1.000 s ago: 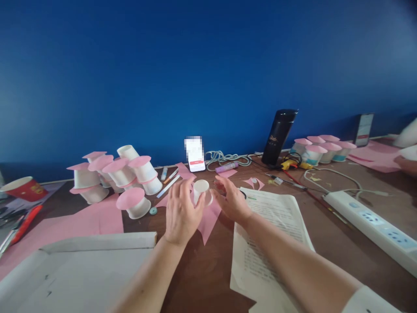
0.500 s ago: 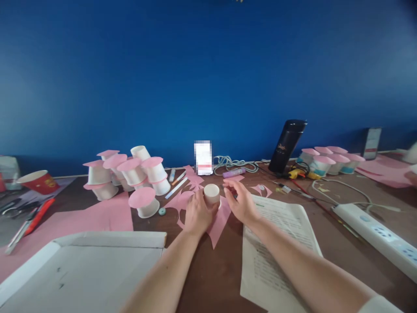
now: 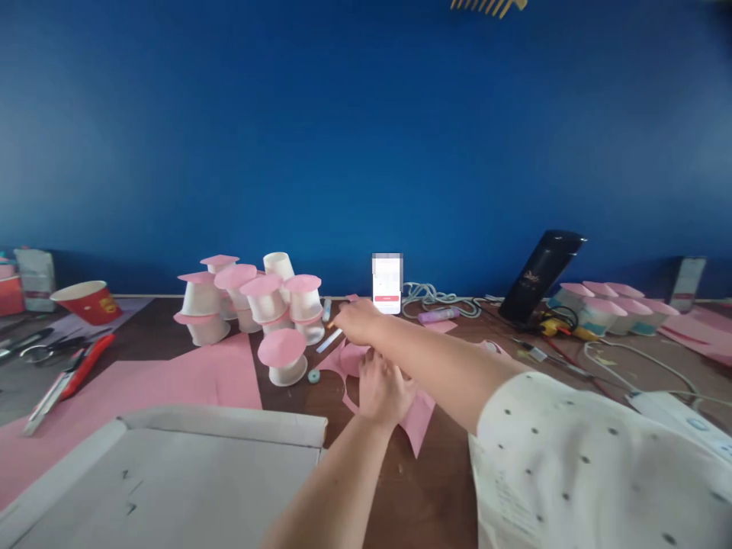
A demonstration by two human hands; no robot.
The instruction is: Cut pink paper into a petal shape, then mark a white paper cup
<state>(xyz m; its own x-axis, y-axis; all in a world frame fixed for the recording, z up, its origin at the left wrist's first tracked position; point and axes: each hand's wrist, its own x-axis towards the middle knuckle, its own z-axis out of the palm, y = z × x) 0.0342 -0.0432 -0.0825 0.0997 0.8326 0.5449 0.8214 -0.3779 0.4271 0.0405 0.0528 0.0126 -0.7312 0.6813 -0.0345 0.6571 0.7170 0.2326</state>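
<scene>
My right hand [image 3: 355, 320] reaches across to the left, palm down. Its fingers are closed at a slim orange pen [image 3: 332, 325], whose end shows by the fingertips. A whitish stick [image 3: 329, 341] lies just below it. My left hand [image 3: 384, 387] is curled low over cut pink paper [image 3: 420, 419], around the place of a white paper cup, which my right forearm now hides. To the left, a white cup [image 3: 287, 374] with a pink disc [image 3: 282, 348] on top stands beside a small teal round piece [image 3: 313, 376].
Stacked white cups [image 3: 200, 297] with pink tops stand left. A red cup [image 3: 91, 301], a red-handled cutter [image 3: 85, 366] and a white box lid [image 3: 217, 480] lie nearer. A phone [image 3: 387, 282] leans on the wall. Cables, a black flask [image 3: 540, 274] and a power strip [image 3: 686, 419] are right.
My right hand has swung left across my left hand to the orange pen. The view has shifted left. The paper cup seen in my left hand is now covered by my right forearm.
</scene>
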